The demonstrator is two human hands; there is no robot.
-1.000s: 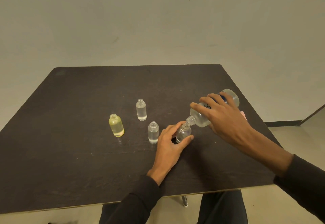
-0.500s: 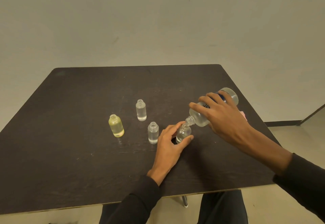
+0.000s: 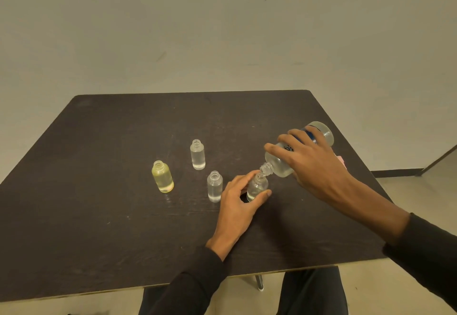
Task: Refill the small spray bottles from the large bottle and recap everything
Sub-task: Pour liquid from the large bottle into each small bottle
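My right hand (image 3: 312, 165) grips the large clear bottle (image 3: 280, 164), tilted neck-down to the left, its mouth right over the mouth of a small clear bottle (image 3: 257, 187). My left hand (image 3: 238, 203) holds that small bottle upright on the dark table (image 3: 99, 215) between thumb and fingers. Three other small uncapped bottles stand to the left: a clear bottle (image 3: 214, 186) beside my left hand, a second clear bottle (image 3: 197, 154) further back, and a yellow-tinted bottle (image 3: 162, 176) at the far left.
A small pink object (image 3: 341, 160) peeks out behind my right hand near the table's right edge. The near table edge runs just above my knees. A plain wall stands behind the table.
The large bottle's base has lifted slightly in my right hand. My left hand and the small bottles have stayed in place.
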